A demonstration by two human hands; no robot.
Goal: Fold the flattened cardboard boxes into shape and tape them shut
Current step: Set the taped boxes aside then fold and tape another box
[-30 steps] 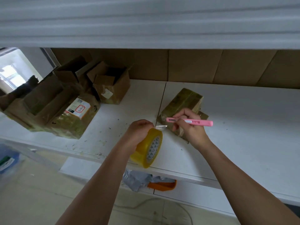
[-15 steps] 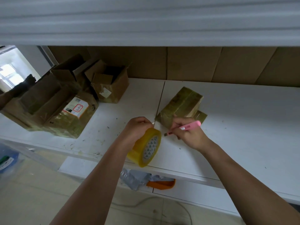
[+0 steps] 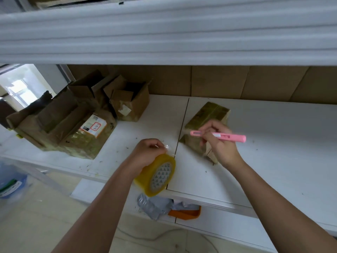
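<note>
A small cardboard box (image 3: 206, 115), wrapped in yellowish tape, lies tilted on the white shelf (image 3: 282, 143) just right of the centre seam. My right hand (image 3: 217, 143) is in front of the box and grips a pink utility knife (image 3: 226, 137), held level with its tip pointing left. My left hand (image 3: 145, 154) holds a roll of yellow clear tape (image 3: 156, 175) over the shelf's front edge, and its fingers pinch the loose tape end.
Several worn cardboard boxes, some open, are piled at the left of the shelf (image 3: 73, 121); one has a white label (image 3: 93, 126). An upper shelf edge (image 3: 164, 33) hangs overhead. Below sit a grey bag (image 3: 153, 207) and an orange thing (image 3: 186, 214).
My right hand has lifted the pink knife away from the tape and turned it level again. The left hand with the roll has stayed in about the same place.
</note>
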